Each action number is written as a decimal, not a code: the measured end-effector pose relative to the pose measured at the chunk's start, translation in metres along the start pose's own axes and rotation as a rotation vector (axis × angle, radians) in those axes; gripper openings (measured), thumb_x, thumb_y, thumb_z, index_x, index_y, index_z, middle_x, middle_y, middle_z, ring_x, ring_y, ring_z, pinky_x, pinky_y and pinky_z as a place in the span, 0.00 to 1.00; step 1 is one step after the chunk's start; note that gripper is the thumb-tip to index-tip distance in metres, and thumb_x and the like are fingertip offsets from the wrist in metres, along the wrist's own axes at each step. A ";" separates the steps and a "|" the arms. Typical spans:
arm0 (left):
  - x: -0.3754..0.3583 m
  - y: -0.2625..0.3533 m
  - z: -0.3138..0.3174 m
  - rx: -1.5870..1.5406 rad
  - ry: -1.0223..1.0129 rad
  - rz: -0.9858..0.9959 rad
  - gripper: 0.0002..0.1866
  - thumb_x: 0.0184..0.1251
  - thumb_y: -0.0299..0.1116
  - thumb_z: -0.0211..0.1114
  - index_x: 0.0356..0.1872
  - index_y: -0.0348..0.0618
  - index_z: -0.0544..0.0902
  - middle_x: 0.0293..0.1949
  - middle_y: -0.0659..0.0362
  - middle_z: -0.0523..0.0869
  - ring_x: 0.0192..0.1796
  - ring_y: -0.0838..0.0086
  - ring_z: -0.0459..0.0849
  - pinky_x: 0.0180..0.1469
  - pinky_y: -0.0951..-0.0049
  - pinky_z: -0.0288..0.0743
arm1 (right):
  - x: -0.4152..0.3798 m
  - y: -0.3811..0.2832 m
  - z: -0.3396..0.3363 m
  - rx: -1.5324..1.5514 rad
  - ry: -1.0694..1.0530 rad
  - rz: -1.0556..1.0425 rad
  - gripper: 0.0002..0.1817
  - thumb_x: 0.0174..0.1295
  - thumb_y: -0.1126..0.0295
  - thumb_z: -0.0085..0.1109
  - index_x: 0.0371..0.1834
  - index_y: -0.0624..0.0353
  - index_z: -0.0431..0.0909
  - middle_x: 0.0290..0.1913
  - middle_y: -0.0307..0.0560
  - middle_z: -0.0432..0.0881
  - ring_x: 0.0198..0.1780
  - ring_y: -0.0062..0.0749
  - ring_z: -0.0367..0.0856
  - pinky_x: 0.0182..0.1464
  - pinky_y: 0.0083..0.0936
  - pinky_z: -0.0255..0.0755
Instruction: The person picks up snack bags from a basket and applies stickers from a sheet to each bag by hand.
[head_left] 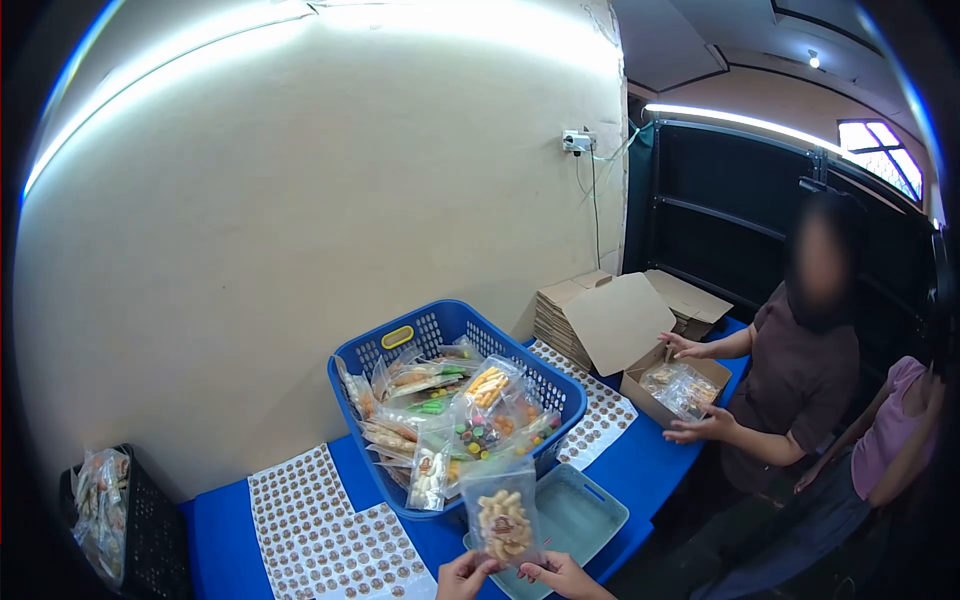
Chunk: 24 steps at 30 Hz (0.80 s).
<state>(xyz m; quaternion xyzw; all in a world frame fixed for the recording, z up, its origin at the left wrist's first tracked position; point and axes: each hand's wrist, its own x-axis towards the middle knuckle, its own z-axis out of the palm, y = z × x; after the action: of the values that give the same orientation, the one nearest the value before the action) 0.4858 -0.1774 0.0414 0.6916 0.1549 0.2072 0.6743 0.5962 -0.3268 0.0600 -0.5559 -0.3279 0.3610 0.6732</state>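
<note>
Between both hands I hold a clear plastic bag of pale, curved snack pieces (pixel 503 520), upright, with a small brown round mark on its front. My left hand (pixel 465 577) pinches its lower left corner. My right hand (pixel 562 576) grips the lower right corner. Right behind the bag is a blue plastic basket (pixel 357 412) heaped with bagged snacks in several colours. A grey-green tray (pixel 608 517) lies beside the basket, partly hidden by the bag and my right hand.
Sheets of round stickers (pixel 345 553) lie on the blue table (pixel 225 530). A black crate (pixel 160 520) of bagged snacks stands at left. Across the table a co-worker (pixel 800 370) has hands at an open cardboard box (pixel 648 405), near stacked flat cardboard (pixel 557 325). Another person (pixel 890 430) is at right.
</note>
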 end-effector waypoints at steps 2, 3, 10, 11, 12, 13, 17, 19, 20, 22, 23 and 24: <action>0.012 0.009 -0.008 0.148 0.071 0.103 0.16 0.62 0.38 0.50 0.42 0.34 0.69 0.36 0.53 0.80 0.36 0.71 0.79 0.43 0.71 0.71 | -0.004 0.002 -0.014 -0.020 0.048 0.004 0.09 0.58 0.68 0.49 0.36 0.63 0.74 0.26 0.38 0.75 0.27 0.19 0.72 0.29 0.15 0.66; 0.015 0.022 -0.010 0.214 0.230 0.238 0.12 0.61 0.33 0.52 0.39 0.34 0.70 0.31 0.55 0.80 0.32 0.73 0.79 0.38 0.74 0.72 | -0.008 0.007 -0.023 -0.028 0.086 0.010 0.09 0.58 0.68 0.49 0.36 0.63 0.73 0.26 0.39 0.75 0.27 0.19 0.72 0.29 0.15 0.66; 0.072 0.097 -0.007 0.236 0.609 0.662 0.08 0.58 0.20 0.52 0.38 0.28 0.71 0.32 0.53 0.78 0.24 0.76 0.77 0.26 0.80 0.72 | -0.026 0.058 -0.055 -0.036 0.421 0.055 0.08 0.57 0.69 0.50 0.33 0.62 0.73 0.24 0.38 0.75 0.26 0.18 0.71 0.28 0.15 0.65; 0.088 0.092 -0.010 0.243 0.538 0.507 0.11 0.57 0.22 0.54 0.41 0.27 0.70 0.33 0.51 0.77 0.24 0.76 0.77 0.24 0.80 0.72 | -0.027 0.062 -0.052 -0.029 0.416 0.068 0.08 0.57 0.69 0.50 0.33 0.62 0.73 0.24 0.38 0.75 0.26 0.18 0.71 0.28 0.14 0.65; 0.102 0.094 -0.010 0.228 0.412 0.288 0.18 0.56 0.26 0.57 0.47 0.28 0.67 0.36 0.50 0.76 0.25 0.75 0.78 0.28 0.80 0.74 | -0.027 0.064 -0.048 -0.021 0.409 0.085 0.07 0.57 0.69 0.50 0.33 0.62 0.73 0.24 0.38 0.75 0.26 0.18 0.71 0.28 0.14 0.65; 0.119 0.071 -0.016 0.257 0.374 0.227 0.20 0.56 0.26 0.57 0.49 0.29 0.65 0.39 0.49 0.75 0.28 0.75 0.78 0.29 0.80 0.74 | -0.027 0.064 -0.042 0.014 0.397 0.132 0.07 0.57 0.69 0.50 0.33 0.62 0.73 0.24 0.37 0.74 0.26 0.18 0.71 0.28 0.15 0.65; 0.101 0.071 -0.011 0.407 0.444 0.390 0.24 0.55 0.27 0.58 0.52 0.33 0.62 0.47 0.50 0.69 0.37 0.73 0.78 0.34 0.79 0.73 | -0.015 0.077 -0.021 -0.041 0.240 0.118 0.07 0.57 0.69 0.49 0.32 0.62 0.73 0.24 0.37 0.73 0.26 0.18 0.70 0.29 0.16 0.65; 0.075 0.069 -0.019 0.295 0.434 0.337 0.23 0.54 0.26 0.58 0.51 0.34 0.63 0.48 0.51 0.68 0.38 0.73 0.77 0.34 0.78 0.73 | -0.006 0.081 -0.005 -0.073 0.175 0.125 0.07 0.57 0.69 0.49 0.32 0.62 0.73 0.24 0.36 0.73 0.26 0.18 0.70 0.29 0.16 0.65; 0.062 0.062 -0.025 0.235 0.438 0.315 0.22 0.54 0.26 0.58 0.51 0.34 0.63 0.49 0.51 0.68 0.39 0.73 0.77 0.35 0.78 0.73 | -0.001 0.081 0.002 -0.095 0.136 0.126 0.07 0.57 0.69 0.49 0.32 0.62 0.73 0.24 0.36 0.73 0.26 0.18 0.70 0.29 0.16 0.65; 0.036 0.038 -0.048 0.267 0.541 0.263 0.21 0.54 0.26 0.58 0.50 0.37 0.65 0.48 0.53 0.69 0.39 0.72 0.77 0.36 0.77 0.74 | 0.010 0.087 0.009 -0.063 -0.073 0.155 0.11 0.57 0.66 0.50 0.39 0.60 0.71 0.30 0.37 0.74 0.30 0.18 0.71 0.33 0.16 0.66; 0.021 0.022 -0.062 0.283 0.589 0.195 0.21 0.54 0.27 0.58 0.50 0.37 0.65 0.48 0.53 0.69 0.39 0.72 0.77 0.35 0.77 0.74 | 0.018 0.107 0.008 -0.057 -0.205 0.201 0.15 0.57 0.63 0.51 0.44 0.59 0.69 0.36 0.38 0.73 0.34 0.19 0.71 0.36 0.16 0.66; 0.003 0.002 -0.078 0.298 0.639 0.122 0.21 0.54 0.28 0.58 0.50 0.38 0.65 0.48 0.53 0.69 0.40 0.72 0.77 0.35 0.78 0.74 | 0.026 0.135 0.006 -0.051 -0.341 0.250 0.20 0.57 0.60 0.52 0.49 0.58 0.66 0.42 0.39 0.73 0.38 0.19 0.71 0.39 0.16 0.67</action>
<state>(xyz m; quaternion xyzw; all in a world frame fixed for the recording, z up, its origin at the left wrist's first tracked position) 0.4496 -0.1083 0.0437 0.6907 0.3451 0.4280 0.4698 0.5880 -0.2854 -0.0712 -0.5399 -0.3743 0.5222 0.5438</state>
